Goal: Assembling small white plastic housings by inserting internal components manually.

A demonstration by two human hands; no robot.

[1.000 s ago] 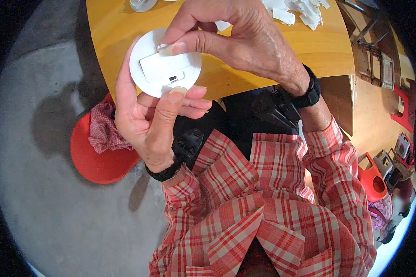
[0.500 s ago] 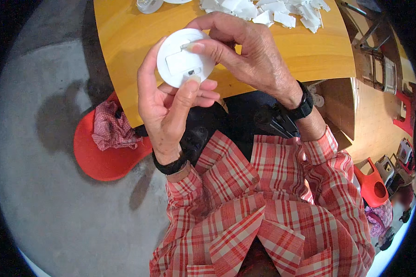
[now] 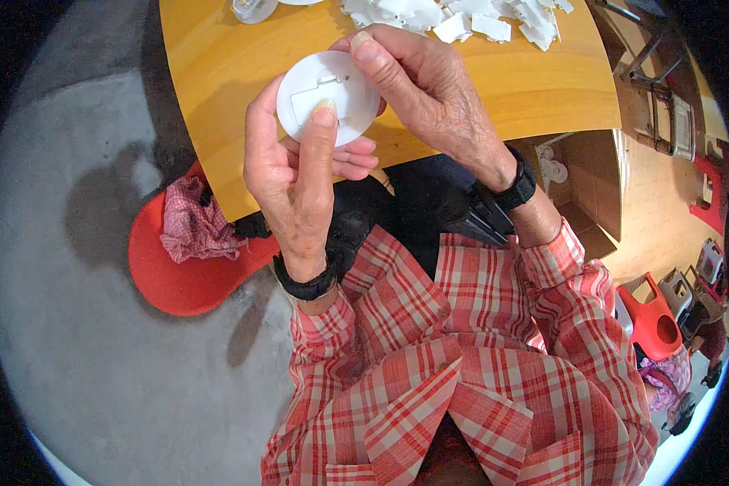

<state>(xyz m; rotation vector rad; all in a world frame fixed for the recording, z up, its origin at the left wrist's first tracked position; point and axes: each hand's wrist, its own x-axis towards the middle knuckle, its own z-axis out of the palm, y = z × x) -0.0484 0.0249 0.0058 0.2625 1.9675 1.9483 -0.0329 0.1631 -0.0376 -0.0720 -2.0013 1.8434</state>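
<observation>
White round disc point(image 3: 328, 97) gripped by left hand point(image 3: 296, 174) and right hand point(image 3: 429, 97) above wooden worktop point(image 3: 494, 89).

Hidden and cut off
Both hands cover the white disc's point(image 3: 328, 97) rim; the top edge crops the white pieces point(image 3: 462, 18).

Disc point(image 3: 328, 97) above table point(image 3: 219, 73); stool point(image 3: 178, 275) left; scraps point(image 3: 462, 20) behind.
</observation>
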